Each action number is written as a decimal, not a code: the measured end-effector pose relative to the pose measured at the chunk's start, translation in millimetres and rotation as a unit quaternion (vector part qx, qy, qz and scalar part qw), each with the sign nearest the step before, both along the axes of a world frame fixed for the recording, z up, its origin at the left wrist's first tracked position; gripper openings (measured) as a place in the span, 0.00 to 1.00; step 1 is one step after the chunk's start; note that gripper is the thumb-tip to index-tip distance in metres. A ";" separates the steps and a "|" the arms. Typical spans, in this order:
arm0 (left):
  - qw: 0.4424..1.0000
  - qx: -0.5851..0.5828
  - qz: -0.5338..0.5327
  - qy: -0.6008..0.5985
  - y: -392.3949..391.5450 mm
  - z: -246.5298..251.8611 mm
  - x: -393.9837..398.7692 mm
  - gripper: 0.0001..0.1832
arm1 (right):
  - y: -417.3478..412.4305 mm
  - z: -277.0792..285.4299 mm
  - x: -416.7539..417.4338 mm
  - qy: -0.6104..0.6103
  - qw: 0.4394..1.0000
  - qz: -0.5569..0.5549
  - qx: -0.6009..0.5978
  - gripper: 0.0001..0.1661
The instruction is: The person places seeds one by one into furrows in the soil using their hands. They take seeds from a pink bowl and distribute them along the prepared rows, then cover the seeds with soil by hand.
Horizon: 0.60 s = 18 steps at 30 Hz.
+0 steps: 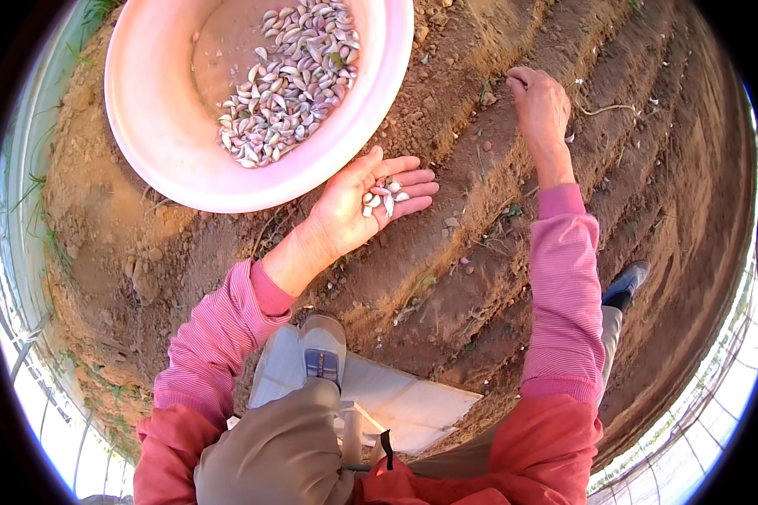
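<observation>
My left hand (354,202) lies palm up beside the basin, its fingers stretched out. Several garlic cloves (388,197) rest on the palm and the roots of the fingers. Just past that hand, a pale plastic basin (155,126) holds a large heap of garlic cloves (290,88), piled toward its right side. Over the furrowed soil on the right is my right hand (543,104), thumb and fingertips drawn together. Whether a clove sits between those fingertips is hidden. Loose cloves, such as one pale clove (570,137), dot the furrows near it.
Ridges and furrows of brown soil (657,189) run across the right side. My left shoe (323,347) stands on a pale flat board (410,404); my right shoe (628,281) is on the soil. A dry stem (609,108) lies beyond my right hand. Grass (57,246) edges the left.
</observation>
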<state>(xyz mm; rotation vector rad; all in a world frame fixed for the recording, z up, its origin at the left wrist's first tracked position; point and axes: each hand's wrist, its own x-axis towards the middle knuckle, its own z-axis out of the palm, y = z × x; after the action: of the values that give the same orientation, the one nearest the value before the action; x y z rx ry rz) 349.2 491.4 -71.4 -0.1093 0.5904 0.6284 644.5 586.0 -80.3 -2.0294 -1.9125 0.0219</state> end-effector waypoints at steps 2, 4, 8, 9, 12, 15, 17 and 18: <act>1.000 -0.004 0.003 0.009 -2.6 -0.8 -6.1 0.36 | 24.7 -0.6 -2.0 -0.053 0.996 -0.037 -0.053 0.09; 1.000 -0.018 0.007 0.011 -3.0 0.2 -8.8 0.36 | 37.1 -8.6 1.6 -0.063 0.996 -0.057 -0.016 0.09; 1.000 0.003 0.002 0.024 -2.0 -2.6 -13.1 0.37 | 37.6 -16.8 2.2 0.086 0.993 -0.077 -0.013 0.09; 1.000 0.009 0.000 0.028 -1.6 -2.5 -13.7 0.37 | 31.7 -16.7 -0.2 0.104 0.991 -0.080 -0.025 0.08; 0.999 0.007 -0.005 0.037 -1.0 -0.2 -12.7 0.37 | 29.5 -16.4 -7.2 0.076 0.992 -0.096 -0.044 0.08; 0.999 0.001 -0.014 0.036 -2.4 -0.1 -9.9 0.37 | 31.7 -18.2 -5.0 -0.043 0.991 -0.106 -0.065 0.08; 0.999 0.004 -0.024 0.031 -2.0 -0.3 -5.6 0.37 | 32.0 -23.9 4.4 -0.142 0.982 -0.104 -0.063 0.08; 0.999 0.005 -0.023 0.032 -2.7 0.2 -6.9 0.37 | 32.2 -20.8 6.8 -0.154 0.980 -0.084 -0.091 0.08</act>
<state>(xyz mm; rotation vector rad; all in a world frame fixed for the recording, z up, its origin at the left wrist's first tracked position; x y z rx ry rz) 342.4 488.6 -71.2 -0.0661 0.6508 0.5911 651.3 618.3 -101.1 -2.4345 -1.9679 -0.1756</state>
